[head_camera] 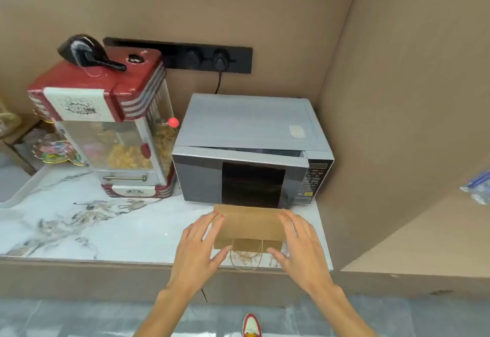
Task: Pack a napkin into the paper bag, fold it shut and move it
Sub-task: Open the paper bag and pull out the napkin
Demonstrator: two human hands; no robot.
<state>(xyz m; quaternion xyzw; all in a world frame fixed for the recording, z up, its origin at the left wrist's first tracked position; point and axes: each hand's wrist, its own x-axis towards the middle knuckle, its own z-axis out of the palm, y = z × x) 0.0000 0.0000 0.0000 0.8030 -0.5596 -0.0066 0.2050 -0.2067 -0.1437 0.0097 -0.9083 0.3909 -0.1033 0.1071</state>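
Note:
A brown paper bag (250, 224) lies flat on the marble counter (106, 230), right in front of the microwave. Its top part is folded over, and its twine handles (246, 257) hang out toward the counter's front edge. My left hand (197, 246) rests on the bag's left end with straight fingers, the thumb at the lower left corner. My right hand (298, 246) lies the same way on the right end. No napkin is visible.
A grey microwave (252, 151) stands just behind the bag, its door slightly ajar. A red popcorn machine (111, 130) stands to its left, with a black tape dispenser (84, 50) on top. Brown walls close in at the back and right. A white tray (16, 185) sits far left.

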